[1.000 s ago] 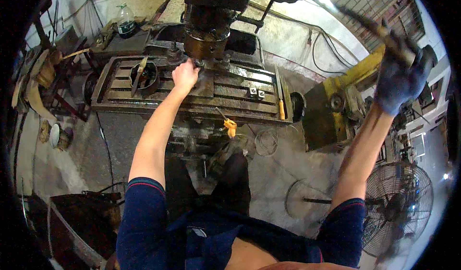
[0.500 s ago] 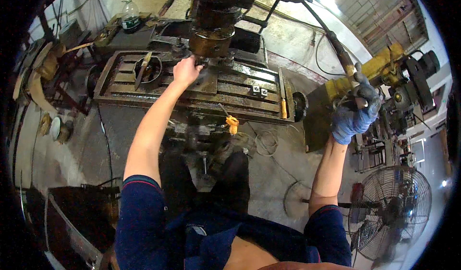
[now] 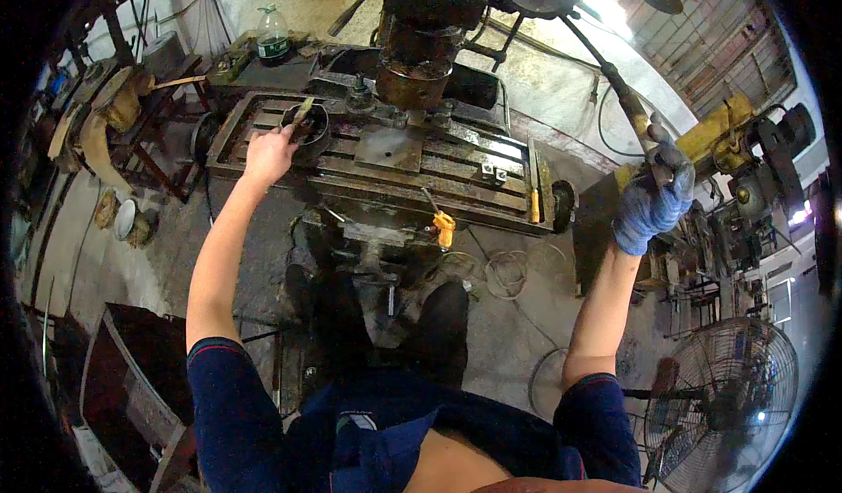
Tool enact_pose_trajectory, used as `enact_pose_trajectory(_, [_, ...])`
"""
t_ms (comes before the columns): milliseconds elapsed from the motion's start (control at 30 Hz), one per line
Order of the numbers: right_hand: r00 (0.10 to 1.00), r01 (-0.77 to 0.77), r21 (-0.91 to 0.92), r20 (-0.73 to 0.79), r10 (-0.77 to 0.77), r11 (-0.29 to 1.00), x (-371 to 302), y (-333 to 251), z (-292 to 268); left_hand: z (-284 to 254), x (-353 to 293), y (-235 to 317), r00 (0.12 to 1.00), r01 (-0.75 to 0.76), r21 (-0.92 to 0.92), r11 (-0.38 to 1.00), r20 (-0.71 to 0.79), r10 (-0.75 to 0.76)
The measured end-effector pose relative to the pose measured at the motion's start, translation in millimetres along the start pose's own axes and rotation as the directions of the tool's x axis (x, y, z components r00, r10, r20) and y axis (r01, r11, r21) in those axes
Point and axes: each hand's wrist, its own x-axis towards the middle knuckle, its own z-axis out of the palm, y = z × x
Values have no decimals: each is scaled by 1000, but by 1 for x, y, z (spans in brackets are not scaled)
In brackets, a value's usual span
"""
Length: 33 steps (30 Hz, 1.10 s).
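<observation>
My bare left hand (image 3: 270, 154) is closed at the rim of a round dark pot (image 3: 321, 133) on the left part of a slotted machine table (image 3: 338, 180). Its fingers are around the lower part of a brush (image 3: 303, 110), whose pale end sticks up above the pot. On the right, my right hand (image 3: 653, 196), in a blue-grey knit glove, is wrapped round the end of a long machine lever (image 3: 629, 103). The dark spindle head (image 3: 412, 79) hangs over the table, above a flat metal plate (image 3: 388, 149).
Two small metal blocks (image 3: 494, 174) and a yellow-handled tool (image 3: 535, 203) lie on the table's right part. A yellow air gun (image 3: 445, 229) hangs at its front edge. A large fan (image 3: 724, 405) stands at lower right, a plastic bottle (image 3: 273, 37) at back left.
My left hand has moved left from beneath the spindle head to the brush in the pot and closed on it. My right hand stays on the lever. The whole view has shifted slightly.
</observation>
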Motion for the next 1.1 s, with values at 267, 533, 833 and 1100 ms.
enact_pose_trajectory(267, [995,70,-38,-64,-72,997,-5,4,4,2,13,65,967,203,-783,588,67,-244])
enact_pose_trajectory(533, [997,67,-50,-47,-69,997,-5,2,5,47,62,133,933,256,-662,704,-23,-360])
enact_pose_trajectory(833, [1000,-4,134,-7,5,991,-21,12,-3,55,56,139,953,221,-676,703,-3,-302])
enact_pose_trajectory(1100, [998,45,116,39,-50,992,-29,14,-2,36,43,139,961,247,-714,655,94,-259])
